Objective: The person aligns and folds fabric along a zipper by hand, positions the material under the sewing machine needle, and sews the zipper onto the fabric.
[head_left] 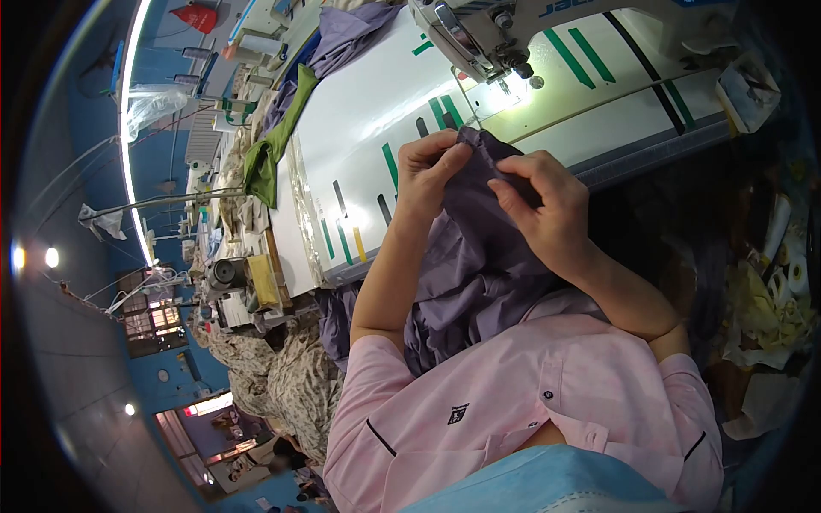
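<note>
A dark purple garment piece [483, 244] hangs from my hands and gathers over my lap, its upper edge raised in front of the sewing table. My left hand [432, 167] pinches that edge between thumb and fingers. Close by on the right, my right hand [547, 201] is beside the cloth with thumb and index fingertip apart; its other fingers are curled and partly hidden. Beyond the hands stands a sewing machine [487, 43], its lamp lighting the needle area. The cloth is apart from the needle.
The white table [342, 137] carries green, black and yellow tape strips. Green cloth [278, 141] and more purple fabric [351, 38] lie at its left end. A small box [748, 92] sits at the right edge. Patterned fabric [291, 376] is heaped at left.
</note>
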Demonstrator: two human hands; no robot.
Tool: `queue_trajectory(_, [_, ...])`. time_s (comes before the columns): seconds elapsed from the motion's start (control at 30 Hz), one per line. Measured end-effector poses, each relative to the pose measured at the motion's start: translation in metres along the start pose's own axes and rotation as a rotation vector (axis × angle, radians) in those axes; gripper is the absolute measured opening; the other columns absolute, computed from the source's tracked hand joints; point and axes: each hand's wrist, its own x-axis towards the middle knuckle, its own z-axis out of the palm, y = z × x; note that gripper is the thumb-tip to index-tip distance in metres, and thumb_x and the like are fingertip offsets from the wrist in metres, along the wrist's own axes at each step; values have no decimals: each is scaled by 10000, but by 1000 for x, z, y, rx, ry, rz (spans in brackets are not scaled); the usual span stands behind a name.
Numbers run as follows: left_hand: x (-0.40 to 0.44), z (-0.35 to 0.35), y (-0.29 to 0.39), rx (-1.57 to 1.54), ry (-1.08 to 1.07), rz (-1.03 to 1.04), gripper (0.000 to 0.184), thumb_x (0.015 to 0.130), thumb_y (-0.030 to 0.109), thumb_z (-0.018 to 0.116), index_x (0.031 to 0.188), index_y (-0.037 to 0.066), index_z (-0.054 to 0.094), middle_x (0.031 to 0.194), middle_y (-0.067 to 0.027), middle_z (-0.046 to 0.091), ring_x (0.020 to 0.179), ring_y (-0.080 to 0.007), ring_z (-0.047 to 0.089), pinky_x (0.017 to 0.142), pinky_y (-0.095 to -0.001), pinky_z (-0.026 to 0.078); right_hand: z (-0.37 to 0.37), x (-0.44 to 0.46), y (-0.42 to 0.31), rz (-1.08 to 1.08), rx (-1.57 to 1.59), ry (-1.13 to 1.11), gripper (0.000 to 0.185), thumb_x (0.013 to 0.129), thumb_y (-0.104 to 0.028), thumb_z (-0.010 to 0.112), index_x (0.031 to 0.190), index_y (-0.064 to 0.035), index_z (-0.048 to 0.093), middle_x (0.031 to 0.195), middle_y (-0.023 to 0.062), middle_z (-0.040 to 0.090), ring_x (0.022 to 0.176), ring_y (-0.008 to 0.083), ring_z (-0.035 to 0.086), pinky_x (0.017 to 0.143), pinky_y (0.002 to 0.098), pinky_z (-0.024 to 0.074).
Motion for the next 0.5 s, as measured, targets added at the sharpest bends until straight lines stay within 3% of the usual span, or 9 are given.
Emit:
queue_trajectory(0.27, [-7,-15,1,-224,-124,19,175,917,59,656,1019,-76,699,911,-108,721,778,-118,665,709,-237,538,14,0,-10,-24,31,-29,218,830,-72,734,1023,-52,635,847,96,609,727,287,652,625,376,537])
queue_trajectory(0.37, [-9,-14,8,-211,-124,33,164,910,57,665,1007,-70,705,911,-104,721,784,-123,667,716,-242,537,10,-3,-7,8,46,-80,202,830,-89,740,1004,-51,645,961,110,616,744,285,660,644,370,546])
queue_trajectory(0.5, [-10,-15,20,-70,-128,97,116,882,33,691,951,-57,717,883,-83,715,744,-112,638,670,-224,497,-1,2,0,141,311,-201,165,831,-121,762,912,-22,659,1169,138,575,793,204,672,693,317,547])
